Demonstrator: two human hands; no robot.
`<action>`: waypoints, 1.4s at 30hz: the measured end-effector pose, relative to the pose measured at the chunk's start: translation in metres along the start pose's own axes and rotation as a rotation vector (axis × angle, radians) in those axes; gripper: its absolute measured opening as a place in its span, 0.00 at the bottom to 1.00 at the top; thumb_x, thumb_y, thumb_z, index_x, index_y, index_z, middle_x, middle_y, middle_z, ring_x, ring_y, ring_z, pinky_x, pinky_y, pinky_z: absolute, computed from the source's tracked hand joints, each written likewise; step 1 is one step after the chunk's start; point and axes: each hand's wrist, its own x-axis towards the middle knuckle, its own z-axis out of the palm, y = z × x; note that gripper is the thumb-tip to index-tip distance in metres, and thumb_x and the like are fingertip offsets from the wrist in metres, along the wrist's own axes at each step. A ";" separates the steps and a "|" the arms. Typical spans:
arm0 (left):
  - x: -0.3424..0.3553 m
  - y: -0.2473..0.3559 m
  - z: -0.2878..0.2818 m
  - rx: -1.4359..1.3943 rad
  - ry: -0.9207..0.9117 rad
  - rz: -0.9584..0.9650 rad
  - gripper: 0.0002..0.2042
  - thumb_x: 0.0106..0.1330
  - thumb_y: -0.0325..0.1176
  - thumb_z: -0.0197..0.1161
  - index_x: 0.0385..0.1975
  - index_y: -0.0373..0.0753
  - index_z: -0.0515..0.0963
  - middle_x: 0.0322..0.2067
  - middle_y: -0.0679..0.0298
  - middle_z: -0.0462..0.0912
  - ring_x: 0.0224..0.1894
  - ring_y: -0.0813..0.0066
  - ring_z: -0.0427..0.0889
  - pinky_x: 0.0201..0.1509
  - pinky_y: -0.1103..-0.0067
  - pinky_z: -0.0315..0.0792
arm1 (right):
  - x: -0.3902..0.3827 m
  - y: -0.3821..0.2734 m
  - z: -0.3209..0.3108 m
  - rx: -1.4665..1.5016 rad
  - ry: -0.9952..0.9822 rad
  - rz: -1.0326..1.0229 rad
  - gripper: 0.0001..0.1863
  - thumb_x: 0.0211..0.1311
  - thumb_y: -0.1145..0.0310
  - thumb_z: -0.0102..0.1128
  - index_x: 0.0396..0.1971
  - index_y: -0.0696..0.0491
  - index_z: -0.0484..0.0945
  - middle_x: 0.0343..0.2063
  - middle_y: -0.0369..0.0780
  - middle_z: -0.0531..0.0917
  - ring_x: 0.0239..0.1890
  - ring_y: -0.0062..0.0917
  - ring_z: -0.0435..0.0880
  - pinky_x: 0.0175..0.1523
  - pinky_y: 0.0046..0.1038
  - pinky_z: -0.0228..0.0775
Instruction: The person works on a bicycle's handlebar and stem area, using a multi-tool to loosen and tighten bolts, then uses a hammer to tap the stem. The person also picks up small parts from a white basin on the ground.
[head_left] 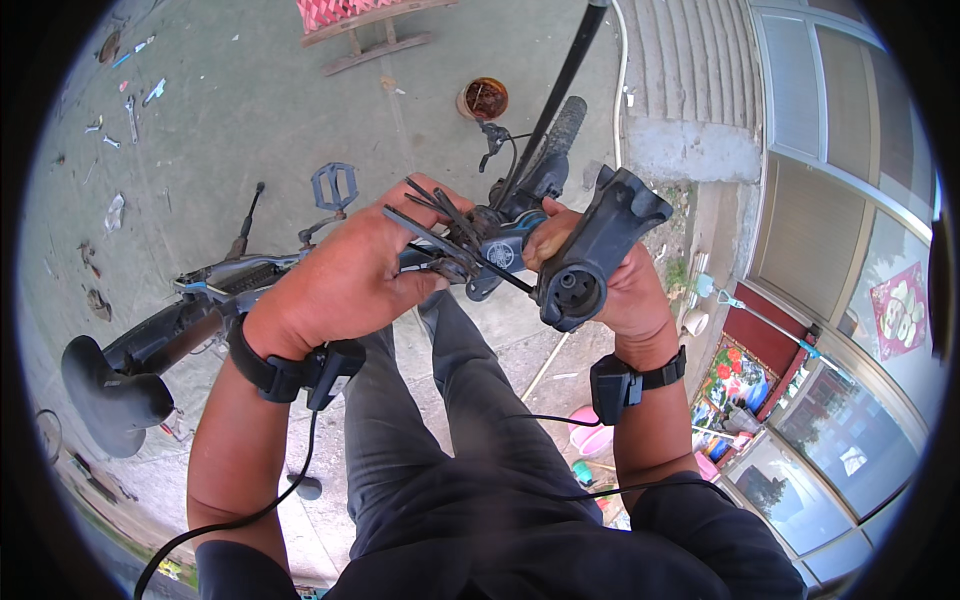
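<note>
Black bicycle stem (618, 232) clasped in the right hand (634, 292), hex keys (459, 264) gripped in the left hand (345, 265), pale round emblem (499, 254) on the bicycle frame (520, 247) between them, red poster (900, 311) bearing pale characters far right

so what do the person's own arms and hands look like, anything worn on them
Left hand and right hand are both bare, with no gloves, and the forearms are uncovered below short, dark sleeves. Each wrist wears a black strap with a chunky black box on its inner side. A thin black cable runs from the left one.
</note>
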 end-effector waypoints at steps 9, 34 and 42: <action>0.006 0.005 -0.026 0.048 -0.110 0.010 0.28 0.48 0.12 0.65 0.54 0.35 0.78 0.51 0.55 0.78 0.53 0.53 0.78 0.59 0.68 0.73 | -0.002 0.007 -0.004 0.078 -0.068 -0.006 0.30 0.48 0.68 0.83 0.53 0.55 0.81 0.48 0.38 0.87 0.54 0.28 0.83 0.73 0.38 0.58; 0.010 0.021 -0.039 0.381 0.023 0.026 0.32 0.47 0.16 0.69 0.58 0.40 0.75 0.45 0.54 0.81 0.46 0.51 0.82 0.51 0.66 0.77 | -0.002 0.009 -0.006 0.017 -0.102 -0.054 0.40 0.46 0.68 0.83 0.62 0.54 0.75 0.48 0.38 0.87 0.54 0.29 0.84 0.68 0.37 0.67; 0.018 0.032 -0.047 0.265 0.010 0.015 0.32 0.48 0.14 0.66 0.58 0.36 0.76 0.47 0.54 0.79 0.48 0.55 0.81 0.56 0.71 0.77 | -0.002 0.002 0.003 0.008 -0.008 0.032 0.23 0.52 0.52 0.78 0.44 0.49 0.84 0.41 0.35 0.86 0.50 0.28 0.84 0.78 0.44 0.41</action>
